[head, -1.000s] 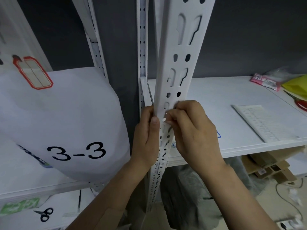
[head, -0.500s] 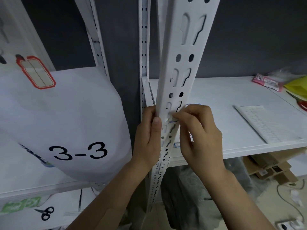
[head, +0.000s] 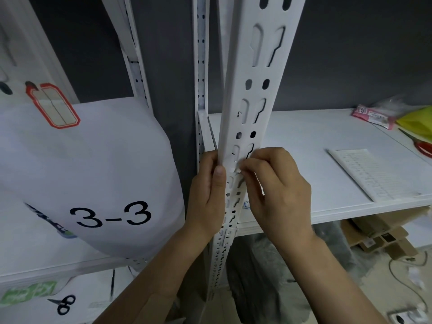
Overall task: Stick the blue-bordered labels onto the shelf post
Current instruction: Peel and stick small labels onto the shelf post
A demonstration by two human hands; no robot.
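Shelf post (head: pixel 254 90) between left fingers (head: pixel 219 180) and right fingers (head: pixel 249 164).

White 3-3 bag (head: pixel 93 174), black scissors (head: pixel 63 304), perhaps a pink packet (head: pixel 371 116)

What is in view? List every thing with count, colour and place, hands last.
shelf post: one, white, slotted, centre.
label: one, white sliver on the post at the right fingertips; border hidden.
sack marked 3-3: one, white, left shelf.
red-bordered label: one, upper left, above the sack.
shelf board: one, white, right.
label sheet: one, white, on the board.
packet: one, pink, board's far right.
bag: one, yellow, right edge.
scissors: one, black, lower left shelf.
cardboard boxes: several, brown, under the board.
left hand: grips the post's left edge.
right hand: pinches the label against the post.
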